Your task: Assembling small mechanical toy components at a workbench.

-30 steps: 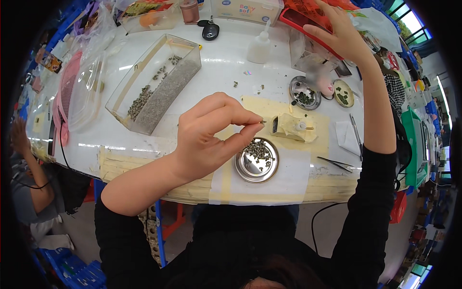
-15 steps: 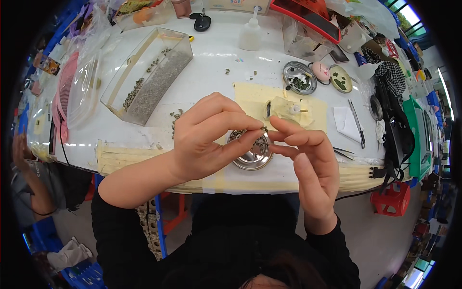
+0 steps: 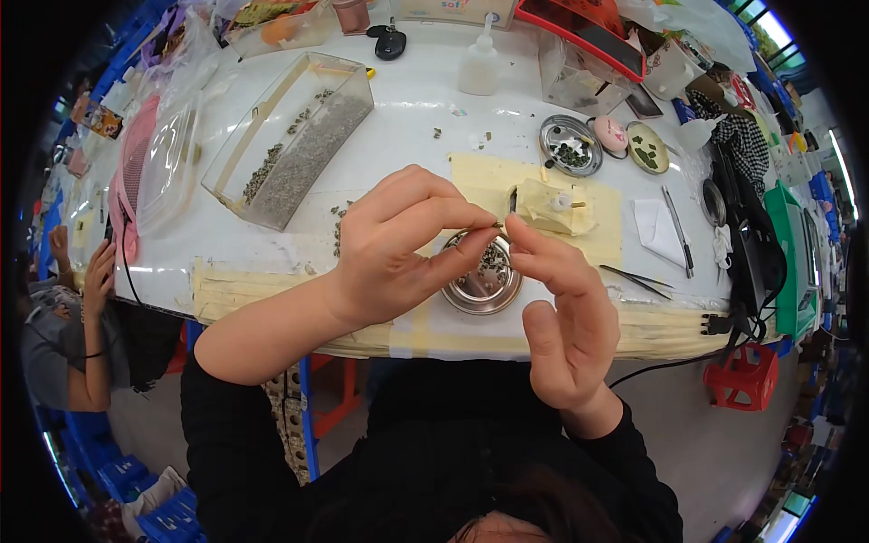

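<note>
Both hands (image 3: 471,262) pinch fingertips together above round metal dish (image 3: 480,285).

Shiny metal dish (image 3: 471,290), glossy white tabletop (image 3: 398,109), clear plastic tray (image 3: 290,140), matt yellow paper (image 3: 597,213)

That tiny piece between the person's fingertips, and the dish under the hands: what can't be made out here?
- Tiny piece, head view: too small, pinched between left hand and right hand; its kind is unclear.
- Round metal dish, head view: partly covered by both hands.
- Small dark bits in it: too small to identify.
</note>
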